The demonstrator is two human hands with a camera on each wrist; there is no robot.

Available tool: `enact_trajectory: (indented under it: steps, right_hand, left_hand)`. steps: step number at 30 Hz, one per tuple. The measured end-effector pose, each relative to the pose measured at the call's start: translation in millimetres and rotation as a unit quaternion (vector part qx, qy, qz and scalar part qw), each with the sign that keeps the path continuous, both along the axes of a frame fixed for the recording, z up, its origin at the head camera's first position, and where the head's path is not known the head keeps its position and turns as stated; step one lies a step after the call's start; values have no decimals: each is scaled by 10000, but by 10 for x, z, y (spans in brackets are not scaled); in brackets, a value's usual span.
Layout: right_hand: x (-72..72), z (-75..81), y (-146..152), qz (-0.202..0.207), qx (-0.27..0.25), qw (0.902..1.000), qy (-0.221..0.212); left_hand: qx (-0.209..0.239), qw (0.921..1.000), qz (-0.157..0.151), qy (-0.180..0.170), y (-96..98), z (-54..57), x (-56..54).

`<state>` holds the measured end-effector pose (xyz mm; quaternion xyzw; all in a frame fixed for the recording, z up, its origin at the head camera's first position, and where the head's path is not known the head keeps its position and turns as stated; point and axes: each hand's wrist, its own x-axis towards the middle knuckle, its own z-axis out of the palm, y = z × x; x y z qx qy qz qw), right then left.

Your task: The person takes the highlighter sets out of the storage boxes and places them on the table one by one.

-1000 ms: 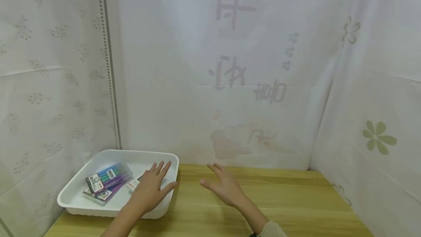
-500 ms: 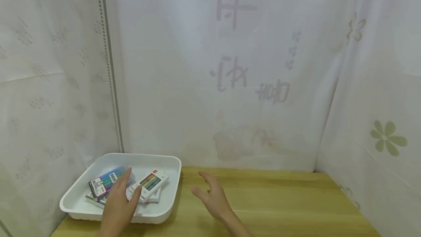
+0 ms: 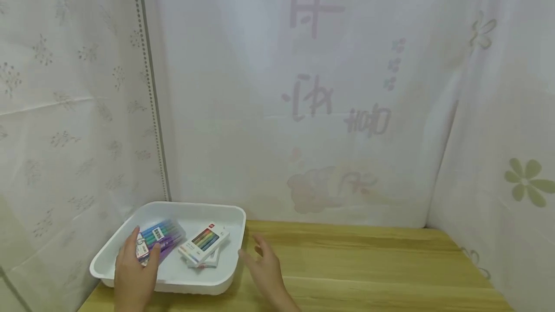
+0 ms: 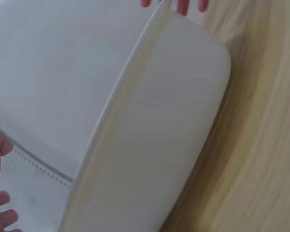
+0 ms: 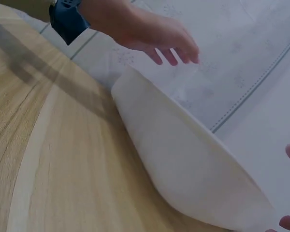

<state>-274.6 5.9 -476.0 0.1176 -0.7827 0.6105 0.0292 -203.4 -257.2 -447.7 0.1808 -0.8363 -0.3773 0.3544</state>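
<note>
My left hand (image 3: 135, 273) hovers over the near left part of a white plastic tray (image 3: 199, 288), its fingers loosely bent. In the head view it overlaps a clear pack of blue, green and purple pens (image 3: 162, 232); the pack's lower left end is hidden behind the fingers. The right wrist view shows this hand (image 5: 159, 38) above the rim with nothing in it. Just right of the tray is my right hand (image 3: 266, 268), fingers relaxed, fingertips close to the right wall. Inside the tray, a white box with a rainbow-coloured picture (image 3: 204, 243) lies across another white box (image 3: 210, 260).
The tray stands at the left of a wood-grain table (image 3: 368, 264). White printed curtains (image 3: 243, 85) enclose the table at the back and both sides. A dark blue band (image 5: 70, 19) is on the left wrist.
My left hand has moved left from over the white boxes to the pen pack, uncovering the boxes. My right hand has come left, closer to the tray. The head view has shifted slightly.
</note>
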Motion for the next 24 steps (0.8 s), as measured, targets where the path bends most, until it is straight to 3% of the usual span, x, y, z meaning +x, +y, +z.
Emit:
enact_trajectory:
  steps: [7,13,21,24]
  right_hand:
    - [-37,-140,-172,-261,-155,9990,-342]
    - [-12,-240,-263,-265,-292,9986,-346]
    - [22,-282,-324,-15,-301,9990,-338]
    - [7,-307,-327,38,-303,9988,-378]
  left_hand:
    - [499,9978,403,137,-95,-109,-35]
    - [352,9968,547,454,-192,-189,-42]
    - [569,9943,843,325,-385,-283,43]
    - [568,9934,884,467,-409,-307,42]
